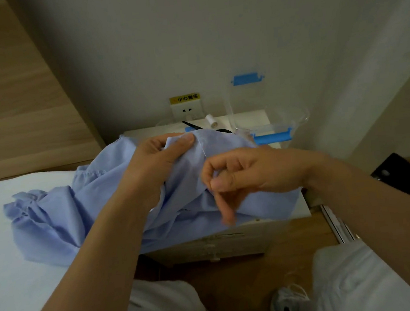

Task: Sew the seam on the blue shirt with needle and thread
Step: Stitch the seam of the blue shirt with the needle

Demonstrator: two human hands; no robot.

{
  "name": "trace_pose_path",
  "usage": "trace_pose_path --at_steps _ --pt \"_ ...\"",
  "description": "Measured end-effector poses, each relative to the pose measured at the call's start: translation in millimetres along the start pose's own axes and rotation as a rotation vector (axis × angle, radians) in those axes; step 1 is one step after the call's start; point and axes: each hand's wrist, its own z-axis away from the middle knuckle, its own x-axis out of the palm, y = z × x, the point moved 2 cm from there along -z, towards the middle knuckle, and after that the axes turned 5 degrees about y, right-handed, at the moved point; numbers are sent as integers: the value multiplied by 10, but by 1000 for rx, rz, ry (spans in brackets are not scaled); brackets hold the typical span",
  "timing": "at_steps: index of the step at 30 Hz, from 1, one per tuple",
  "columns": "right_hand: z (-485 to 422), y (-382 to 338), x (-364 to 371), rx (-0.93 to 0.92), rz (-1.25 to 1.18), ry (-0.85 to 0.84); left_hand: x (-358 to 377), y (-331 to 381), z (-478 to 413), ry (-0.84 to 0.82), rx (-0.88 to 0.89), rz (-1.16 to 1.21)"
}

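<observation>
Head view, mid-stitch: left hand (154, 160) pinches a fold of the blue shirt (61, 216), right hand (241, 174) beside that fold pinches the thread (202, 149), which likely needs drawing taut next.

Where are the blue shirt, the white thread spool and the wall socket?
blue shirt (54, 222), head view, left spread part.
white thread spool (211, 121), head view, its side.
wall socket (186, 110), head view, plate middle.
</observation>
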Motion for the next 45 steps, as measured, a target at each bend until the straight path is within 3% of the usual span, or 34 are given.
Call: trace_pose_path --at_steps 3,7,9,13,17,20,27,40,45 --pt "88 32 -48 185 36 -206 -24 -10 -22 81 2 -56" --pt "153 -16 -115 206 28 -197 -16 -7 -13 89 25 -68" --pt "138 -55 -132 122 -14 -53 -30 -12 -25 86 15 -50" --pt "27 -83 -233 -70 -18 528 -29 -24 -53 -14 22 -30" --pt "-2 -112 -265 -201 151 742 8 14 -22 -111 59 -45" --pt "41 -126 -228 -244 358 712 -16 37 -16 -78 70 -42" --pt "56 -118 -204 -305 504 785 -50 10 -25 -69 22 -2" --pt "86 -162 -193 -323 505 764 -77 0 -27 -123 -40 24" --pt "76 -165 -190 -321 522 765 -70 4 -17 -74 -12 -17"
